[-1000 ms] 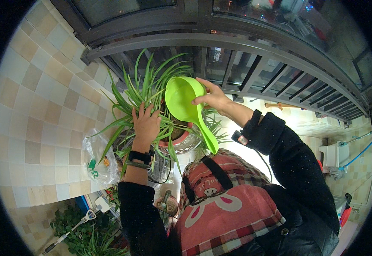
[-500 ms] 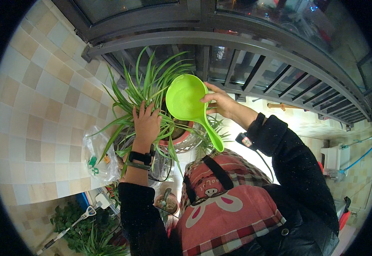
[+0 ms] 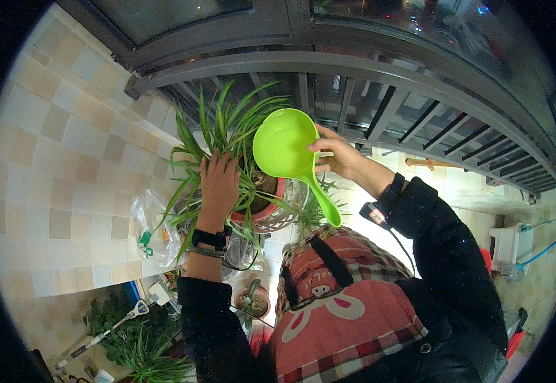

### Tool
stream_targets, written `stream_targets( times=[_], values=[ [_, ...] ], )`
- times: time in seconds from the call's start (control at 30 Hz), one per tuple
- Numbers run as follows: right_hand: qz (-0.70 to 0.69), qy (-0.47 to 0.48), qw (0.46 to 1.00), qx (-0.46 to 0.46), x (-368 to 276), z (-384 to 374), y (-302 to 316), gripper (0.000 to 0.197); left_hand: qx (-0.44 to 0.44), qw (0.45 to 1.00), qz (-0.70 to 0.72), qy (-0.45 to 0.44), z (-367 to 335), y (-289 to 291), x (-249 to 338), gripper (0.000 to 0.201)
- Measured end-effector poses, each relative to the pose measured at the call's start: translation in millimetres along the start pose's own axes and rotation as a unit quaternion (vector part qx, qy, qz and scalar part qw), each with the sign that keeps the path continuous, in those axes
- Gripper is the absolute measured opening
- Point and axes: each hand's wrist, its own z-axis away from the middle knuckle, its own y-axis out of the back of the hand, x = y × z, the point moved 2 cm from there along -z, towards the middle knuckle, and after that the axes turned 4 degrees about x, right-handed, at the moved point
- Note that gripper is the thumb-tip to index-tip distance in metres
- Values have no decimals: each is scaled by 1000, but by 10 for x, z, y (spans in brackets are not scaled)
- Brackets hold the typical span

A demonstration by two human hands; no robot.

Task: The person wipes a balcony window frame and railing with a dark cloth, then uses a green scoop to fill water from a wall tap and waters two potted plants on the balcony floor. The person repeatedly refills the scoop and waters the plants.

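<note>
My right hand (image 3: 340, 157) grips a bright green plastic water ladle (image 3: 284, 143) by the side of its bowl, thumb over the rim. Its handle slants down to the right. The bowl hangs over the right side of a potted spider plant (image 3: 217, 124), tilted so I see inside; a little water may lie in it, I cannot tell. My left hand (image 3: 219, 185) lies on the plant's long leaves with fingers stretched out, pushing them left. Between the hands, dark soil (image 3: 264, 188) shows in the red-rimmed pot (image 3: 277, 205). Part of the rim is hidden by leaves and ladle.
A dark metal railing (image 3: 240, 64) runs along the window beyond the plant. At left stands a tiled wall (image 3: 67, 172) with a clear plastic bag (image 3: 157, 226) by it. Below are a small cactus pot (image 3: 260, 301), a white-handled pole (image 3: 109, 332) and more green plants (image 3: 147, 360).
The leaves under my left hand are pressed further aside, and more soil shows. The ladle sits slightly further right in view, still in my right hand. The whole view has shifted a little.
</note>
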Motion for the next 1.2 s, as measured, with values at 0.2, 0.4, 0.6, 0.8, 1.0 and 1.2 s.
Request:
stream_targets(
  times=[0.2,0.4,0.6,0.8,1.0,1.2],
  values=[
    [15,12,996,-84,-30,55,235,85,66,997,22,-18,97,234,339,36],
    [30,-6,990,-140,70,324,326,76,93,968,233,12,900,258,1090,34],
    [40,-33,986,-161,497,831,158,73,18,933,343,107,2045,69,1530,31],
    [82,-73,976,-189,1194,1349,-274,75,-85,909,374,160,3337,-159,1594,32],
    [118,-133,956,-233,2198,1555,-803,74,-194,876,359,257,4677,-210,1566,29],
    [192,-233,903,-306,3279,1385,-1336,78,-85,827,399,387,5617,-173,1492,23]
  ],
)
